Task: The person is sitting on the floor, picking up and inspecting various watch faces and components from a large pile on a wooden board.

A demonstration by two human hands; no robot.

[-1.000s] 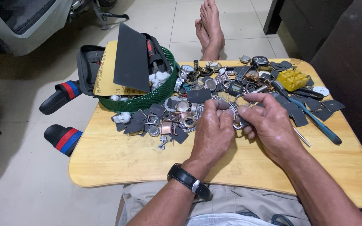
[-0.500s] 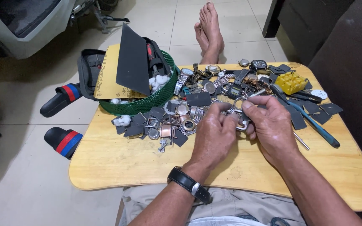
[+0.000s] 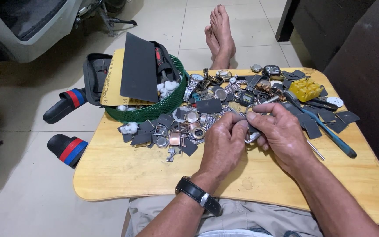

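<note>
Both my hands meet over the middle of a low wooden table (image 3: pixel 123 171). My left hand (image 3: pixel 224 145), with a black wristwatch on the wrist, pinches a small metal watch case (image 3: pixel 252 137) against my right hand (image 3: pixel 279 131), which grips it from the other side. Most of the case is hidden by my fingers. Just beyond my hands lies a heap of watch cases and parts (image 3: pixel 185 127) mixed with dark square scraps (image 3: pixel 209 106).
A green mesh basket (image 3: pixel 163 107) holding black and yellow sheets sits at the table's far left. A yellow plastic block (image 3: pixel 305 89) and a blue-handled tool (image 3: pixel 330 134) lie on the right. Black sandals (image 3: pixel 66 149) rest on the tiled floor, my bare feet (image 3: pixel 220 33) beyond the table.
My hands stay together on the small metal watch case, with only slight finger movement. The view has shifted a little.
</note>
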